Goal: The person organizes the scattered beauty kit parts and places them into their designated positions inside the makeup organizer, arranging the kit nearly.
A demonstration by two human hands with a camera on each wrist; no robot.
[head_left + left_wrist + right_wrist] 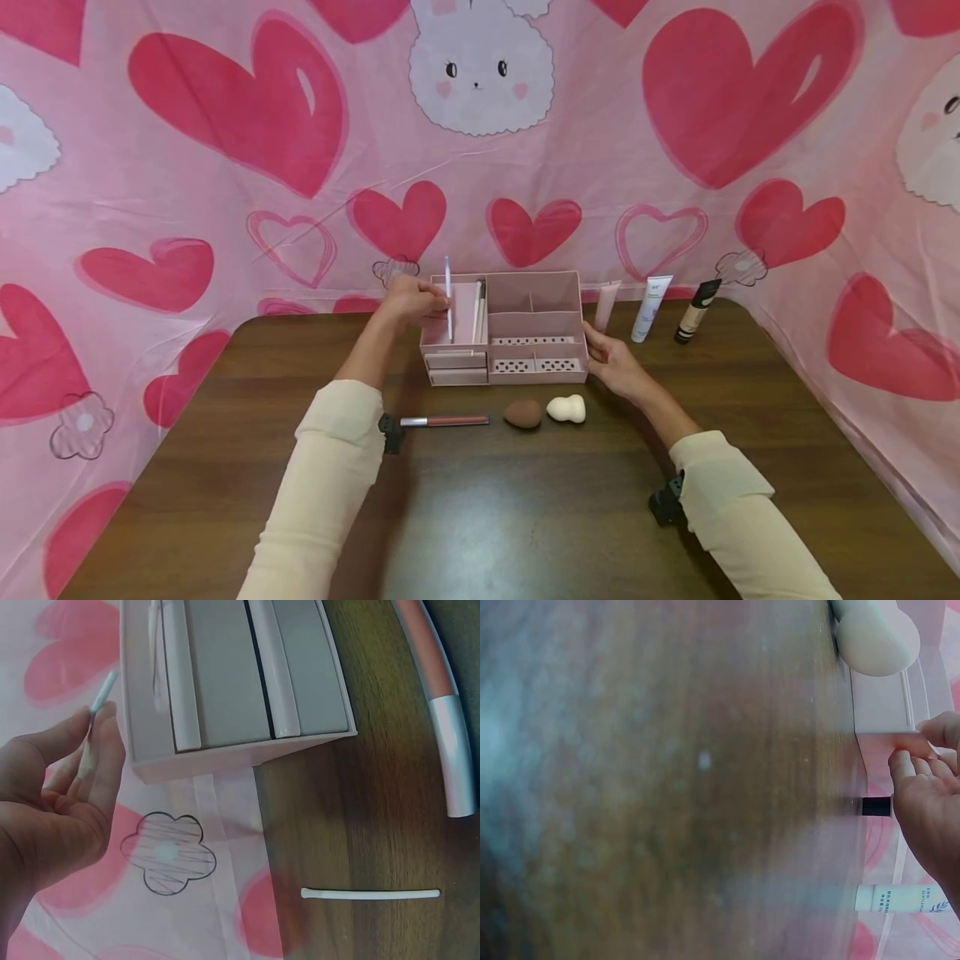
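A pink makeup organizer (534,293) stands on the table, its two small drawers (456,361) at the lower left. Over its upper left compartment my left hand (411,301) pinches a slim, pale pen-like stick (448,292) upright between thumb and fingers. Slender sticks (478,310) stand inside that same compartment, close to the divider. At the opposite end, my right hand (613,363) grips the organizer's right side wall; the right wrist view has thumb and fingertips on the wall's edge (889,739).
In front lie a lip gloss tube (446,421), a brown sponge (522,413) and a cream sponge (567,408). To the right stand a pink tube (606,305), a white tube (651,308) and a black-capped bottle (697,312). A thin white stick (371,893) shows in the left wrist view.
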